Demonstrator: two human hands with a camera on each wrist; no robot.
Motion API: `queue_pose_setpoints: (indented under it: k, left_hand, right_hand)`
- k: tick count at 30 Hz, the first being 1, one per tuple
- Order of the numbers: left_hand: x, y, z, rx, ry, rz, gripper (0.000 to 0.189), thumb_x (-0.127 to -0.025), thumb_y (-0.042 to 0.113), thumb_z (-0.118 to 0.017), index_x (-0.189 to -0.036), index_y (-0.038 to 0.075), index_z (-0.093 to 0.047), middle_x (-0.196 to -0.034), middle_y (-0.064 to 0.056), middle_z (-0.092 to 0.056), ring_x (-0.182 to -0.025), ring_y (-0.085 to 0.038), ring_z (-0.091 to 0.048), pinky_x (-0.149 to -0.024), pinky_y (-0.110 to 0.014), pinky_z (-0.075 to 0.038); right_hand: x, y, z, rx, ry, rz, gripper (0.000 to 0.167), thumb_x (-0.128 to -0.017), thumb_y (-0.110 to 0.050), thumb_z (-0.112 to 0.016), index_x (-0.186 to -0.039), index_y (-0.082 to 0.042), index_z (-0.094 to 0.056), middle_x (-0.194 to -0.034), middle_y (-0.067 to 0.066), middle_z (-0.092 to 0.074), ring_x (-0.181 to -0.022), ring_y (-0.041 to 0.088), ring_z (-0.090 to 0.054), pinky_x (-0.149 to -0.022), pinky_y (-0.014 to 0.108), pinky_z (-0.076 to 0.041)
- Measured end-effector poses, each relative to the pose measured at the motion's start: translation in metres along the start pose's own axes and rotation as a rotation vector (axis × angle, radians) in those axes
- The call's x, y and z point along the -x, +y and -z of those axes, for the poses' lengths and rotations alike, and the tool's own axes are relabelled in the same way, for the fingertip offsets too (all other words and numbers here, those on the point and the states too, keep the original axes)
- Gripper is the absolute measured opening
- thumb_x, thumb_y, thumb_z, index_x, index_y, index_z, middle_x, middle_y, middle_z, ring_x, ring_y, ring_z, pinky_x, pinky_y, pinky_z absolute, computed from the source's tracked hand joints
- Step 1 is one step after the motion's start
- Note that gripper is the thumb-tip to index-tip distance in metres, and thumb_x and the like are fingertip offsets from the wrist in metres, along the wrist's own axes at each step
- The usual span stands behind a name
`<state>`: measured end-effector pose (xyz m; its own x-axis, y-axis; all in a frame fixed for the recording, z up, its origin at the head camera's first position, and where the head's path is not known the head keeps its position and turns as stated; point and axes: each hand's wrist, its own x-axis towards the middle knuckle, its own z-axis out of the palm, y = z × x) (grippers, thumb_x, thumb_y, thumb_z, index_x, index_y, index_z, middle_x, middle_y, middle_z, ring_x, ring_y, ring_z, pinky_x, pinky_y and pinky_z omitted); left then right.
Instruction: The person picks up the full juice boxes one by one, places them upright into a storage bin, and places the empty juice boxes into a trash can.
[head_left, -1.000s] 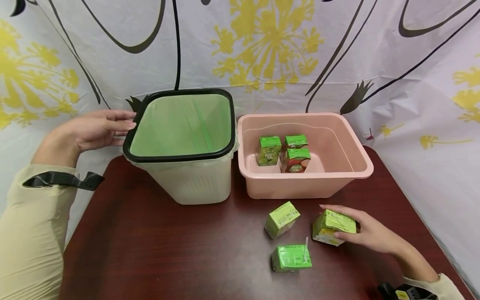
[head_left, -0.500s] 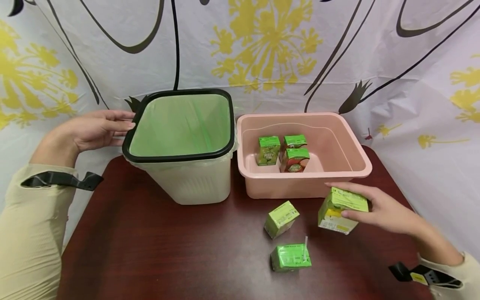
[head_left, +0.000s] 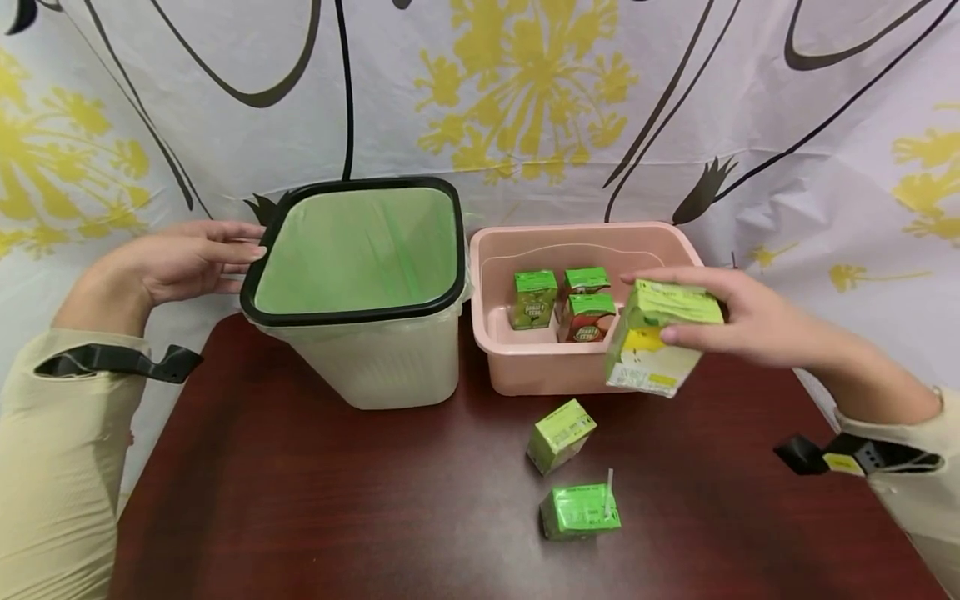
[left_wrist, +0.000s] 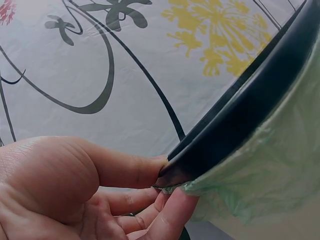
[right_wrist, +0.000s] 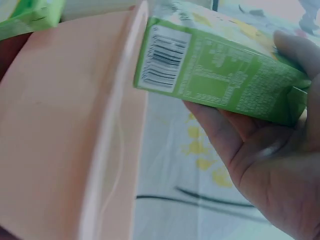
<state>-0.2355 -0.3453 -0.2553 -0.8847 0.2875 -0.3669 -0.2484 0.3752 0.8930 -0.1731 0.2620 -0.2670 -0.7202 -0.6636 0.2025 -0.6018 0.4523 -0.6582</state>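
My left hand (head_left: 198, 262) pinches the black rim (left_wrist: 240, 107) of a pale trash can (head_left: 397, 358) lined with a green bag. In the left wrist view the thumb lies on the rim and fingers are beneath it. My right hand (head_left: 757, 321) grips a green and yellow juice box (head_left: 660, 337), raised over the front right edge of the pink tub (head_left: 562, 371). A barcode shows on this juice box (right_wrist: 215, 70) in the right wrist view. Inside the tub stand a green juice box (head_left: 534, 302) and two red-fronted ones (head_left: 587, 321) with green tops.
On the dark wooden table (head_left: 315, 500) in front of the tub lie a light green juice box (head_left: 561, 437) and a brighter green one (head_left: 579, 512) with a straw. A patterned cloth (head_left: 405, 100) hangs behind.
My right hand has lifted the juice box off the table and carried it up and forward to the tub's front right edge. The left hand stays at the trash can's rim.
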Motion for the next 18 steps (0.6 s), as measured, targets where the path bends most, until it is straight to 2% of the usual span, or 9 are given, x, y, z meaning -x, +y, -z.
queue_pose_setpoints:
  k: [2, 5, 9, 12, 15, 18]
  left_hand:
    - [0.0, 0.0, 0.0, -0.002, -0.001, 0.001, 0.054, -0.11, 0.016, -0.044, -0.154, 0.004, -0.016, -0.112, 0.021, -0.064, -0.104, 0.002, -0.062, -0.088, -0.026, -0.055]
    - [0.0, 0.001, 0.001, 0.0, -0.003, 0.002, 0.054, -0.11, 0.016, -0.044, -0.154, 0.005, -0.016, -0.111, 0.021, -0.064, -0.104, 0.002, -0.063, -0.087, -0.026, -0.055]
    - [0.0, 0.002, 0.003, 0.004, 0.0, 0.008, 0.055, -0.11, 0.016, -0.044, -0.155, 0.004, -0.014, -0.111, 0.021, -0.065, -0.103, 0.002, -0.063, -0.087, -0.026, -0.055]
    - [0.0, 0.002, 0.004, 0.001, 0.002, 0.014, 0.057, -0.11, 0.015, -0.043, -0.156, 0.003, -0.013, -0.11, 0.021, -0.065, -0.103, 0.002, -0.063, -0.087, -0.026, -0.055]
    - [0.0, 0.001, 0.005, -0.002, 0.001, 0.017, 0.058, -0.11, 0.016, -0.043, -0.156, 0.003, -0.011, -0.11, 0.021, -0.064, -0.103, 0.002, -0.063, -0.087, -0.026, -0.055]
    - [0.0, 0.001, 0.006, -0.001, -0.004, 0.014, 0.053, -0.11, 0.016, -0.043, -0.154, 0.006, -0.017, -0.11, 0.021, -0.065, -0.103, 0.002, -0.063, -0.087, -0.026, -0.055]
  right_hand:
    - [-0.012, -0.01, 0.006, -0.015, -0.006, -0.008, 0.065, -0.09, 0.004, -0.073, -0.149, -0.016, -0.054, -0.112, -0.004, -0.068, -0.081, 0.012, -0.068, -0.071, 0.021, -0.054]
    - [-0.033, -0.028, 0.013, -0.036, -0.005, -0.013, 0.061, -0.093, 0.001, -0.07, -0.149, -0.017, -0.054, -0.115, 0.001, -0.067, -0.085, 0.015, -0.068, -0.073, 0.021, -0.055]
    - [-0.065, -0.057, 0.019, -0.042, 0.025, -0.071, 0.055, -0.096, -0.008, -0.07, -0.148, -0.02, -0.055, -0.109, 0.008, -0.068, -0.088, 0.02, -0.066, -0.074, 0.024, -0.055]
    - [-0.09, -0.076, 0.019, -0.051, 0.064, -0.115, 0.053, -0.097, -0.017, -0.071, -0.147, -0.023, -0.055, -0.111, 0.009, -0.065, -0.09, 0.023, -0.064, -0.073, 0.025, -0.055]
    - [-0.114, -0.092, 0.017, -0.061, 0.094, -0.11, 0.053, -0.096, -0.024, -0.072, -0.147, -0.021, -0.056, -0.115, 0.01, -0.06, -0.09, 0.024, -0.062, -0.072, 0.026, -0.054]
    - [-0.136, -0.106, 0.012, -0.086, 0.102, -0.102, 0.053, -0.097, -0.027, -0.07, -0.148, -0.02, -0.055, -0.118, 0.01, -0.058, -0.09, 0.024, -0.063, -0.073, 0.027, -0.056]
